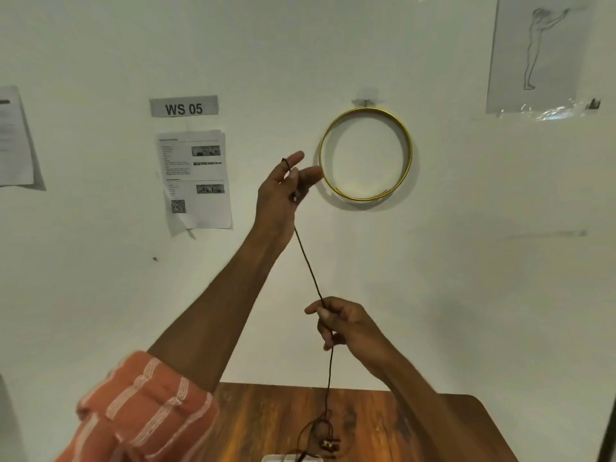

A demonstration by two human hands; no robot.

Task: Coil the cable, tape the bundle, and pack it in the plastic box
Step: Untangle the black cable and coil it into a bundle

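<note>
left hand [283,191] mid-frame, raised, pinching cable [313,278] end at fingertips | right hand [343,323] lower centre, closed round cable, likely to straighten it before coiling | slack heaps on table [253,425], bottom centre | box unclear

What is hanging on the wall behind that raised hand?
A gold ring hangs from a small hook, just right of the left hand holding the cable. A printed sheet is taped further left. The hand covers only bare-looking wall; what lies directly behind it cannot be seen.
</note>
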